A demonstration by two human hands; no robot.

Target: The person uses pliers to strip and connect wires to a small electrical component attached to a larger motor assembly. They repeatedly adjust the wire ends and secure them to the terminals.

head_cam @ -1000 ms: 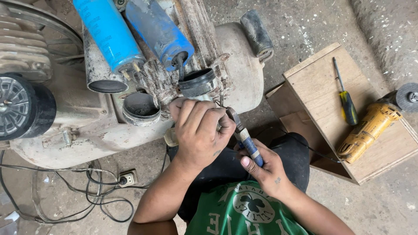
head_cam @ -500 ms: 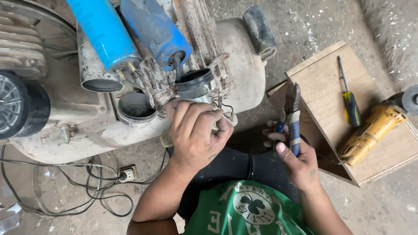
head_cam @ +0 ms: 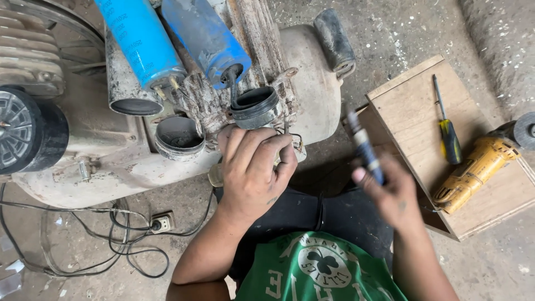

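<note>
My left hand grips the underside of a dirty electric motor, just below a black round cap and some thin wires. Two blue cylindrical capacitors sit on top of the motor. My right hand is lifted to the right of the motor, fingers closed round a blue-handled tool that points up and left; it is blurred.
A wooden box at the right carries a yellow-handled screwdriver and a yellow angle grinder. A black pulley sits at the far left. Black cables and a socket lie on the concrete floor.
My right hand drew the blue-handled tool away from the motor, swung right towards the box, and now holds it raised between motor and box. My left hand stayed put.
</note>
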